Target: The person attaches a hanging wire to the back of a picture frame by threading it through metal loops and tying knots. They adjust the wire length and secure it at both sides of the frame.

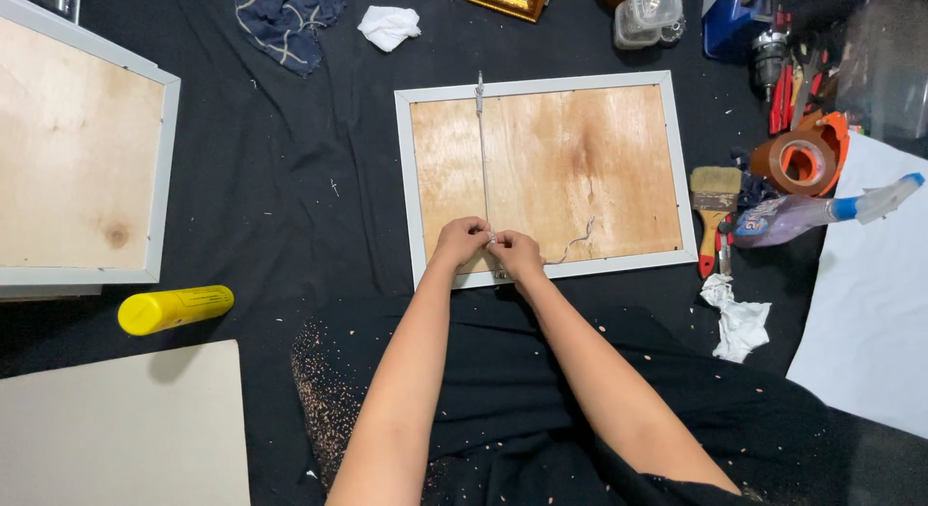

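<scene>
A white picture frame [546,83] lies face down on black cloth, its plywood backing [580,168] facing up. A thin hanging wire [480,148] runs taut from a small fitting at the frame's far edge down to its near edge. My left hand [461,242] and my right hand [515,252] meet over the near edge, fingers pinched together on the wire's lower end. A loose tail of wire [577,243] curls away to the right of my right hand.
A second frame [164,168] with plywood back lies at left, a yellow tube [176,308] and pale board [121,429] below it. At right sit a paintbrush [713,202], spray bottle [822,211], orange tape dispenser [802,158], crumpled tissue [739,318] and white paper [870,303].
</scene>
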